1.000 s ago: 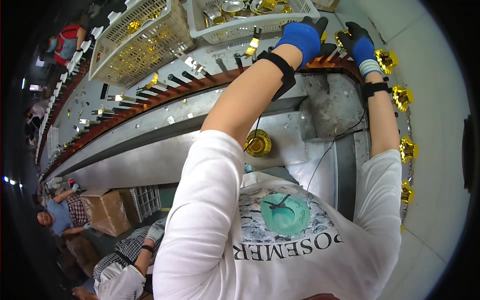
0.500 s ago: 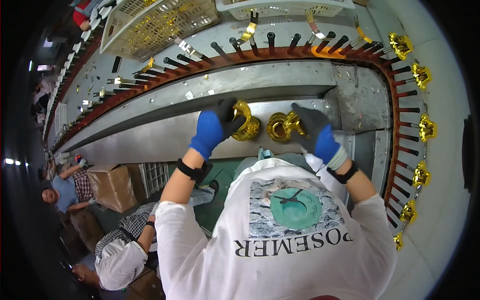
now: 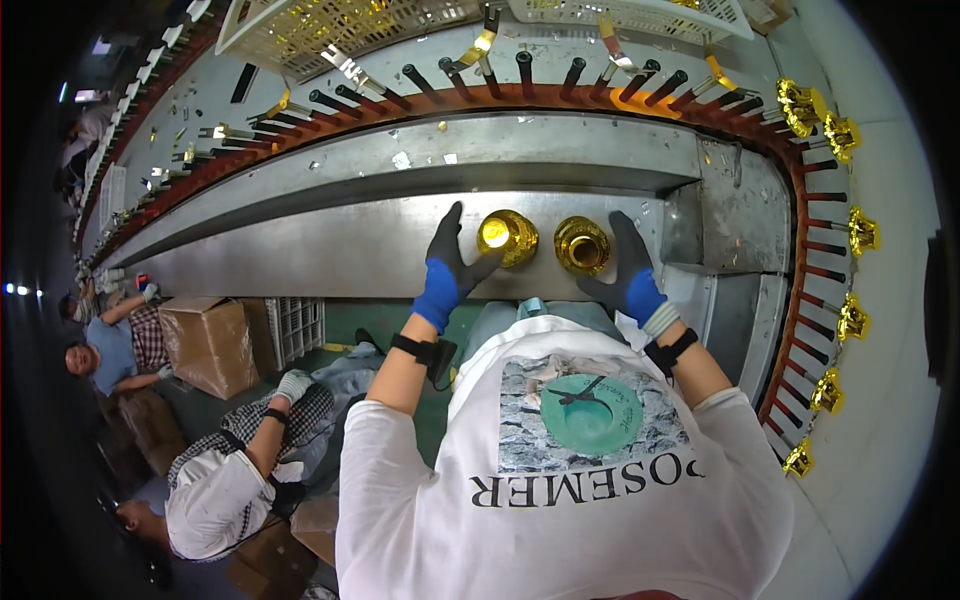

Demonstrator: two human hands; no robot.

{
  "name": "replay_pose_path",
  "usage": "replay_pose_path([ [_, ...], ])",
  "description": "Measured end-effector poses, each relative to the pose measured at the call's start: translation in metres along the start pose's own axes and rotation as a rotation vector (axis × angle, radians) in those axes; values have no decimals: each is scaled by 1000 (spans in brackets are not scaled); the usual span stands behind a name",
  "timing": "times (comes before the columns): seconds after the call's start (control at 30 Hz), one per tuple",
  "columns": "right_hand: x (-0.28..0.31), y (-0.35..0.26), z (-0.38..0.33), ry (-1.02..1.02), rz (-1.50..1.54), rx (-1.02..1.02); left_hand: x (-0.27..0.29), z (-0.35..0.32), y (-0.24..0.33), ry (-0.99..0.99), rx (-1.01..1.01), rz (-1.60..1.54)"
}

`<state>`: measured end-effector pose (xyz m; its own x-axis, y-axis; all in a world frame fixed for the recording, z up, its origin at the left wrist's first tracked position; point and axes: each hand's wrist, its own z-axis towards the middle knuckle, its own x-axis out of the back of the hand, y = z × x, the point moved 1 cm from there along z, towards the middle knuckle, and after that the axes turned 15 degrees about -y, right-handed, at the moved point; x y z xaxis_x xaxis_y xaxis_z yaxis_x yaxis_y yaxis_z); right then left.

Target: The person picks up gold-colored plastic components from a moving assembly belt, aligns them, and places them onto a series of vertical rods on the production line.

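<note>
Head view, centre frame: my left hand (image 3: 447, 268) is spread open, fingers splayed, thumb just touching the left gold cap (image 3: 507, 236), not gripping it. My right hand (image 3: 628, 272) is open too, fingers resting against the right gold cap (image 3: 582, 244). Both caps sit side by side on the steel desk (image 3: 330, 245). Above and down the right edge runs a curved conveyor (image 3: 560, 98) of black pegs, some carrying gold caps. White mesh baskets (image 3: 330, 25) upper left. Brown cardboard box (image 3: 208, 343) lower left, beside seated people.
</note>
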<state>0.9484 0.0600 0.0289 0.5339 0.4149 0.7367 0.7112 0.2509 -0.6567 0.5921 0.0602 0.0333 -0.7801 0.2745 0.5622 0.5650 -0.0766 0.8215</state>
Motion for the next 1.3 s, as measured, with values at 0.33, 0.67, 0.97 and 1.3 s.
replay_pose_path([
  [0.33,-102,-12,68,-222,557,-44,29,-8,-99,-287,155,-485],
  [0.67,-141,-106,145,-352,611,-11,69,-42,-126,-230,137,-783],
  [0.97,-369,-207,334,-593,937,56,245,-113,-246,78,200,-590],
  [1.3,-326,-333,341,-514,269,104,318,-145,-261,148,477,-429],
])
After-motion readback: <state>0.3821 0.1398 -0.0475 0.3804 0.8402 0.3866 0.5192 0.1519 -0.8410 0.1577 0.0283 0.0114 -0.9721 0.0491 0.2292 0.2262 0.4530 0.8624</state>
